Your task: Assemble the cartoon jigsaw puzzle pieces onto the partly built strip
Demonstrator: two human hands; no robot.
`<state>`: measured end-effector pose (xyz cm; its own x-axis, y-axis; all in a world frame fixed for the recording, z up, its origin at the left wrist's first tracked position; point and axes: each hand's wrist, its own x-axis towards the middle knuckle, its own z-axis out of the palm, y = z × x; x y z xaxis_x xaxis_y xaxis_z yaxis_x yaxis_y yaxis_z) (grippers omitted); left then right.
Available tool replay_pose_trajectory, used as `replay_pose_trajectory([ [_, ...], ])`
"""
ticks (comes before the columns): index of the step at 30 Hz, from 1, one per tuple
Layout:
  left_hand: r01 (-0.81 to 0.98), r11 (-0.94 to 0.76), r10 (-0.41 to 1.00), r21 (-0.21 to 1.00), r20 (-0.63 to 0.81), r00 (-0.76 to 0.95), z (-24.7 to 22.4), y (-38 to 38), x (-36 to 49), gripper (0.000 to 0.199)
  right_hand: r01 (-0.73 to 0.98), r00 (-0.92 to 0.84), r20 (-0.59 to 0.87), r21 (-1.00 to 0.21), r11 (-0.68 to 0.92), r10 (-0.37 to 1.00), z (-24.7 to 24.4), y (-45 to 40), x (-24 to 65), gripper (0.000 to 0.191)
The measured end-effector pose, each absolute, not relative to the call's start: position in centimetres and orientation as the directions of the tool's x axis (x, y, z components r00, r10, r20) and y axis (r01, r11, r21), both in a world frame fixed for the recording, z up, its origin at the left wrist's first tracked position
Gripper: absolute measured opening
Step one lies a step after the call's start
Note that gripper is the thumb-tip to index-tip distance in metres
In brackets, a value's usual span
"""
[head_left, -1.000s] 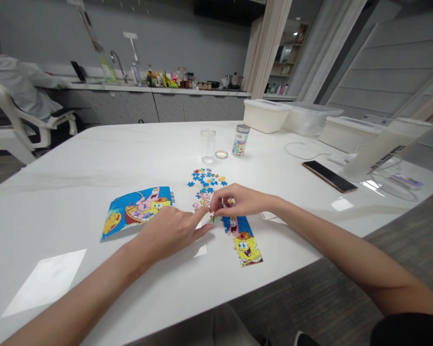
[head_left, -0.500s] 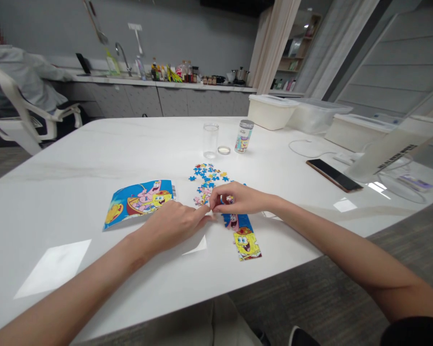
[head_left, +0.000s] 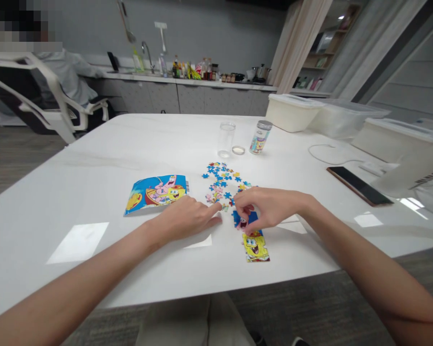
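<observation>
My right hand is over the joined part of a cartoon jigsaw puzzle, thumb and forefinger closed at its left edge around a small puzzle piece, mostly hidden by the fingers. The joined strip shows a yellow square face below and a pink face above on blue. To the left, my left hand rests low over the table, forefinger and thumb stretched out and apart, holding nothing. Its fingertip is beside loose puzzle pieces, spread beyond both hands. A curved picture sheet with the same characters lies beyond my left wrist.
Behind the pieces stand a clear jar, its lid ring and a printed can. A phone, a white cable and plastic boxes are on the right. A person sits in an office chair at far left.
My right hand has left my left fingertips and moved right, onto the joined puzzle strip. My left hand stays by the loose pieces. The whole view has swung slightly left.
</observation>
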<state>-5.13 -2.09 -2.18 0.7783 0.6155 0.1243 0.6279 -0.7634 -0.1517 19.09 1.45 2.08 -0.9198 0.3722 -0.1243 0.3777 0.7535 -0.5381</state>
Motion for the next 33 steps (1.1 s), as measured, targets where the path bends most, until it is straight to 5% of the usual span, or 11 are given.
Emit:
replay_pose_trajectory([
  [8,0.632,-0.742,0.634,-0.223,0.071,0.770,-2.0,-2.2,-4.8,0.037,0.418,-0.907,-0.200,-0.534,0.735,0.371,1.8,0.8,18.4,0.025],
  [18,0.625,-0.753,0.632,-0.206,0.037,0.774,-1.9,-2.3,-4.8,0.035,0.414,-0.895,-0.085,-0.527,0.742,0.438,1.5,2.1,18.9,0.026],
  [33,0.635,-0.744,0.637,-0.208,0.062,0.768,-2.0,-1.8,-5.4,0.032,0.676,-0.722,0.020,-0.197,0.710,0.692,0.7,3.2,19.5,0.030],
])
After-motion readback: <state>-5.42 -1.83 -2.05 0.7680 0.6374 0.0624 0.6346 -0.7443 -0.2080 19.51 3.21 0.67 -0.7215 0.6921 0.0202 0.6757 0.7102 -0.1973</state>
